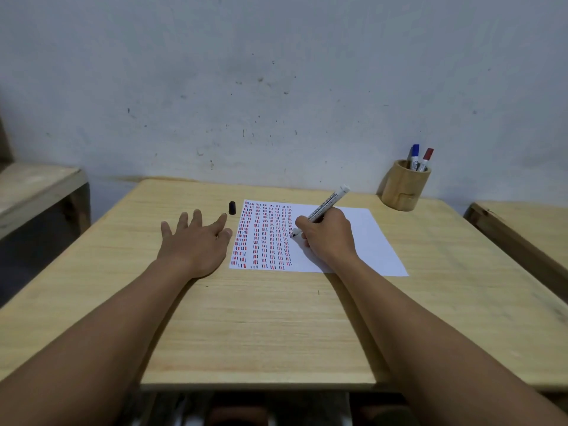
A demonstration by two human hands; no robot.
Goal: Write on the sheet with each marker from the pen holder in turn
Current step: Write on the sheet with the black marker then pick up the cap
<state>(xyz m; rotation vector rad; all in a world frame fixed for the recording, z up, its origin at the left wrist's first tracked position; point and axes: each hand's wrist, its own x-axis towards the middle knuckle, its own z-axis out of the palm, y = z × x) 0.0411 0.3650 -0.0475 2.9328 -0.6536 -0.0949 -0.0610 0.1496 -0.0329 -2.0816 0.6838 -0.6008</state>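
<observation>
A white sheet (pixel 368 241) lies on the wooden table (pixel 246 318), its left half filled with columns of short red, blue and black dashes. My right hand (pixel 329 235) grips an uncapped black marker (pixel 327 203), with the tip touching the sheet beside the last column. My left hand (pixel 196 241) rests flat on the table just left of the sheet, fingers spread, holding nothing. The marker's black cap (pixel 232 207) stands on the table near the sheet's top left corner. A wooden pen holder (pixel 402 189) at the back right holds a blue marker (pixel 414 155) and a red marker (pixel 426 158).
A stained pale wall rises right behind the table. Another wooden table (pixel 522 229) stands close on the right, and a wooden bench or shelf (pixel 33 189) sits at the left. The right half of the sheet is blank.
</observation>
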